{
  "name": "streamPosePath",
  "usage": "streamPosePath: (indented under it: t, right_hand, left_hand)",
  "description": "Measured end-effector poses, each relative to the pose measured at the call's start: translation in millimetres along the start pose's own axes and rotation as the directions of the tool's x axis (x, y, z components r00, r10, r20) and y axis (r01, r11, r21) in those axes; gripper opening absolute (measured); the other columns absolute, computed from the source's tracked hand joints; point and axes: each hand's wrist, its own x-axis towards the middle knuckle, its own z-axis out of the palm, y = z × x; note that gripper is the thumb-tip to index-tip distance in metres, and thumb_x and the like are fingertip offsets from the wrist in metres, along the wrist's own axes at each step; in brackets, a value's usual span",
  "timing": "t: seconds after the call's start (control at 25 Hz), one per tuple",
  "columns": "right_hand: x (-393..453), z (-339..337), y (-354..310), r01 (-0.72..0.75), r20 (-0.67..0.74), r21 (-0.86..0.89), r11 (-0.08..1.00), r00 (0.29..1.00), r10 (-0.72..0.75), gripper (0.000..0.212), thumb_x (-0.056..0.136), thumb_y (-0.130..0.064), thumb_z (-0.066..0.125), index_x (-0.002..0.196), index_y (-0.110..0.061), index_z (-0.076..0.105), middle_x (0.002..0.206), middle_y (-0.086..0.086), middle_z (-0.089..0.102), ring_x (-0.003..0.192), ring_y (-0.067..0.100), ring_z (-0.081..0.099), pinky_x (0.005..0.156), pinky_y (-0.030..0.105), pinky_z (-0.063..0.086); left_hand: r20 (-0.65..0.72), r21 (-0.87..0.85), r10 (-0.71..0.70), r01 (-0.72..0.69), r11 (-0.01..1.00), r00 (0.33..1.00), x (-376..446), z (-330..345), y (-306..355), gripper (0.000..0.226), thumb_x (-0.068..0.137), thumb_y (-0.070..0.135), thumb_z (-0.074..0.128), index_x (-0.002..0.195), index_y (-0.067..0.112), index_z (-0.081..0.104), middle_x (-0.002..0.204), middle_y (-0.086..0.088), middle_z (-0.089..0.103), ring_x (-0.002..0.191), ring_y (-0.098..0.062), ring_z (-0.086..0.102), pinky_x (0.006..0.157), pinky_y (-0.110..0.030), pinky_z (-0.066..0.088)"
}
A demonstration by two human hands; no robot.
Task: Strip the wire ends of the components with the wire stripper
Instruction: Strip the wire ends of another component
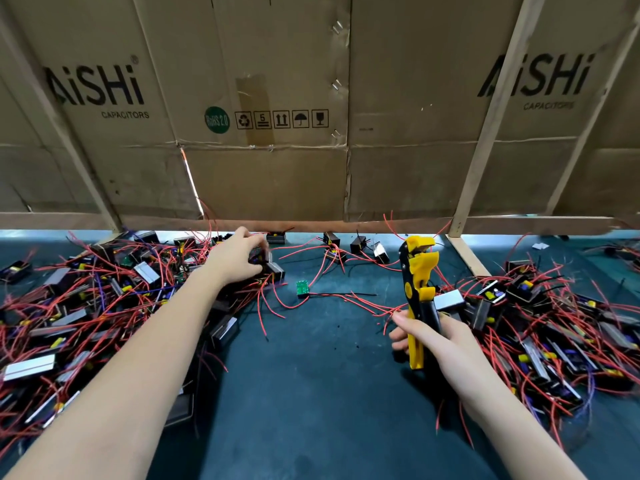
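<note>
Item one, nearest: the dark teal counter (311,393), a bare strip of it running between our two forearms, flecked with small black scraps.

Item two: our right hand (426,337), fingers curled round the handles of the yellow and black plastic wire stripper (417,292). We held the tool upright, head uppermost and clear of any wire; whether its jaws stood parted we could not tell.

Item three, right: a heap of black box-shaped components with red wire leads (540,323), tangled together, some showing grey metal faces and yellow parts.

Item four, left: a larger heap of the same black components and red wires (86,306), spread to the counter's near edge.

Item five, middle: a small green circuit board (302,288) lying alone, red and black leads trailing from it.

Item six, farther: our left hand (239,258), reached out to the far edge of the left heap, fingers closed on a black component with a grey face (273,266). The grip was blurred, so we could not say how firm it was.

Item seven, farthest: a wall of flattened brown cardboard cartons (277,98) behind pale wooden battens (491,133).

Step in hand, as we judged it: fetching the next component. The next move called for drawing it free of the tangle, singling out one lead and seating its end in the stripper's head before squeezing.
</note>
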Motion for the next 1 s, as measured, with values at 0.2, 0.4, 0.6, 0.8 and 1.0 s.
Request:
streamPosePath:
  t: [0.2,0.4,0.6,0.8,1.0]
  right_hand:
    - [1.0,0.7,0.7,-0.006,0.005,-0.020,1.000,1.000,0.006,0.026,0.080,-0.027,0.072,0.092,-0.005,0.071,0.083,0.014,0.073,0.073,0.020,0.069,0.070,0.026,0.053]
    - [-1.1,1.5,-0.5,0.000,0.008,-0.018,1.000,1.000,0.000,0.029,0.078,-0.029,0.073,0.092,-0.004,0.071,0.083,0.014,0.073,0.072,0.020,0.069,0.069,0.025,0.052]
    - [-0.5,0.0,-2.1,-0.010,-0.003,-0.006,1.000,1.000,0.010,0.037,0.073,-0.035,0.073,0.093,-0.004,0.071,0.085,0.017,0.072,0.073,0.022,0.070,0.068,0.028,0.052]
    - [-1.0,0.5,-0.6,-0.006,-0.007,-0.017,1.000,1.000,0.006,0.029,0.079,-0.031,0.072,0.094,-0.005,0.071,0.087,0.017,0.073,0.080,0.029,0.071,0.068,0.027,0.050]
    - [-2.4,1.0,-2.0,-0.004,-0.013,-0.001,1.000,1.000,0.004,0.024,0.084,-0.025,0.071,0.094,-0.003,0.071,0.088,0.020,0.072,0.076,0.026,0.070,0.066,0.027,0.050]
  left_hand:
    - [-0.248,0.214,0.020,0.035,0.976,0.969,-12.9,4.8,-5.9,0.044,0.086,0.044,0.062,0.114,0.011,0.061,0.117,-0.011,0.055,0.100,-0.034,0.060,0.081,-0.039,0.045]
    - [-0.385,0.364,0.207,-0.058,0.930,0.900,-19.0,-4.4,2.2,0.084,0.080,0.015,0.070,0.153,0.014,0.028,0.151,-0.016,0.037,0.123,-0.034,0.049,0.091,-0.044,0.042]
    - [0.152,0.576,0.368,-0.385,0.721,0.917,-18.5,-1.7,24.0,0.046,0.083,0.011,0.050,0.126,0.027,0.053,0.132,0.003,0.057,0.130,-0.021,0.040,0.101,-0.033,0.030]
    - [0.167,0.277,0.169,-0.210,0.938,0.971,-18.7,-21.3,22.2,0.031,0.081,0.029,0.064,0.111,0.022,0.063,0.117,-0.003,0.060,0.115,-0.027,0.051,0.091,-0.037,0.046]
    - [-0.279,-0.282,-0.004,-0.078,0.956,0.960,-30.9,-43.9,11.5,0.020,0.077,0.014,0.073,0.096,0.015,0.069,0.121,-0.011,0.055,0.112,-0.028,0.056,0.098,-0.039,0.045]
